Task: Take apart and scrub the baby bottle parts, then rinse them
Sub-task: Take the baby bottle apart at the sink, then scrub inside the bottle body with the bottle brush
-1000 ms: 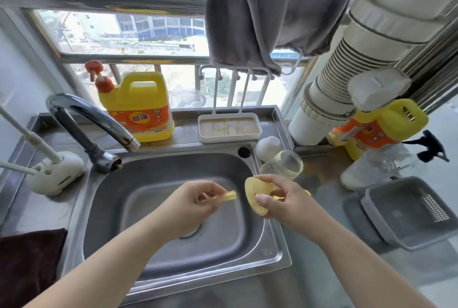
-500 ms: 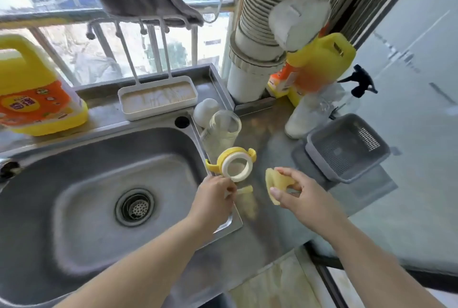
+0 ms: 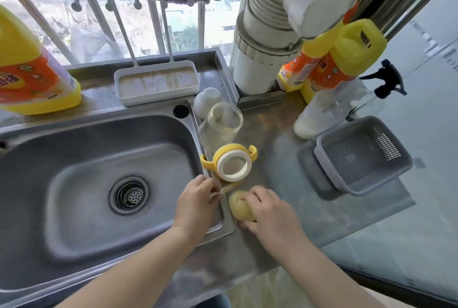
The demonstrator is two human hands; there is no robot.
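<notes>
My right hand grips a yellowish silicone teat low over the counter just right of the sink's rim. My left hand pinches a thin pale yellow straw piece over the sink's right edge. Behind them the yellow collar ring with handles rests on the counter. The clear bottle body lies on its side beyond it, and a white cap stands at the corner.
The steel sink with its drain fills the left. A grey basket sits on a mat at right, near a spray bottle and yellow detergent jugs. A white soap tray stands behind the sink.
My view swung from the sink to the counter on the right. Both hands moved from over the basin to the sink's right edge and came lower, the teat now near the countertop.
</notes>
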